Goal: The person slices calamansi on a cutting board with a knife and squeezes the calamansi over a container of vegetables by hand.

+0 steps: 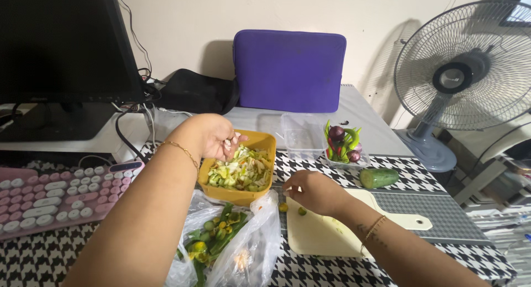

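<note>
- Fingers [228, 145] of the left hand [213, 135] pinch light, limp chopped vegetable shreds [241, 171] over the yellow plastic bowl [237, 195].
- Right hand [313, 190] fingers curl together, apparently empty, on the cream cutting board [326, 234].

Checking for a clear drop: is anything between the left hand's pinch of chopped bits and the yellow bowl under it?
Nothing visible. The left hand hovers directly over the yellow bowl's near-left rim, fingers pointing down at the chopped vegetables, with open air between.
</note>
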